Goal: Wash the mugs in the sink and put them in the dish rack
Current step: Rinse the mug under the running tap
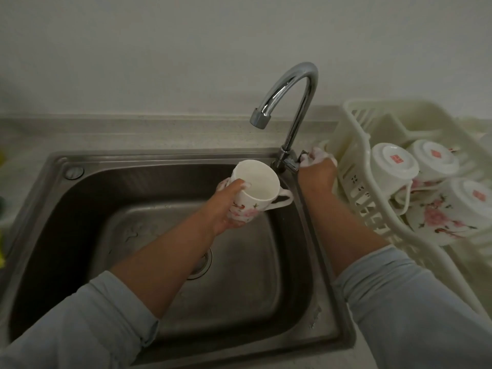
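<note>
your left hand (231,207) grips the white floral ceramic mug (256,188) tilted under the curved chrome tap (290,102), over the steel sink (80,209), likely for rinsing; your right hand (317,162) grasps its lever (303,155).

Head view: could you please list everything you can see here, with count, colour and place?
sink: one, steel grey, set in the counter
drain: one, metal, sink floor
tap: one, chrome, behind the sink's right corner
held mug: one, white with pink flowers, above the sink
dish rack: one, cream plastic, right of the sink
racked mugs: three, white with pink flowers, upside down in the dish rack
left hand: soapy, fingers grip the held mug
right hand: soapy, fingers hold the tap handle
</note>
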Available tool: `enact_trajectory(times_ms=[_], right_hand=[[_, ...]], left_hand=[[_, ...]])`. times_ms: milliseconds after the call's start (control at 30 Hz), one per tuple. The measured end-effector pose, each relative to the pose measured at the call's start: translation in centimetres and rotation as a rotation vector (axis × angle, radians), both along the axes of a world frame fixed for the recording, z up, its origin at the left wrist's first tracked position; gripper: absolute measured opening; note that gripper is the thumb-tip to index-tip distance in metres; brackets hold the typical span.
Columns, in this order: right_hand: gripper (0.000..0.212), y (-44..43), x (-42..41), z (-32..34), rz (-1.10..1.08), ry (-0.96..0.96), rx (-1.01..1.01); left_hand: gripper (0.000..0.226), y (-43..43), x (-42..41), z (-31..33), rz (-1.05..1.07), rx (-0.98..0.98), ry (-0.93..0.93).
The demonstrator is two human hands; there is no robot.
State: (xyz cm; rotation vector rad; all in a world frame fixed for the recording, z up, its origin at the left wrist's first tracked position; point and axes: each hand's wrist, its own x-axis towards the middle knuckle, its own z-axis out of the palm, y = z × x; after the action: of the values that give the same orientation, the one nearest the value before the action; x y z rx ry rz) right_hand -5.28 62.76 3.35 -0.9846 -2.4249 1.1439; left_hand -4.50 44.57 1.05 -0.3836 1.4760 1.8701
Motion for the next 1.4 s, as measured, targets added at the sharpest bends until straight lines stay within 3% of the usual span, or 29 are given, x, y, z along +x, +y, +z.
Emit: enact_trajectory(times_ms=[167,400,1400], right_hand=[[0.026,0.7,-1.4,0.0,0.016,-0.121,0.068],[0.026,1.6,-2.8,-0.7,0.065,-0.047,0.238],[0.02,0.9,-1.8,-0.9,0.083,-0.133,0.317]], left_hand=[[0.051,-0.1,-0.3,-0.6,-0.01,0.026,-0.041],[0.048,0.0,-0.6,-0.7,0.017,0.042,-0.056],[0.042,-0.5,-0.1,-0.9,0.05,0.012,-0.133]])
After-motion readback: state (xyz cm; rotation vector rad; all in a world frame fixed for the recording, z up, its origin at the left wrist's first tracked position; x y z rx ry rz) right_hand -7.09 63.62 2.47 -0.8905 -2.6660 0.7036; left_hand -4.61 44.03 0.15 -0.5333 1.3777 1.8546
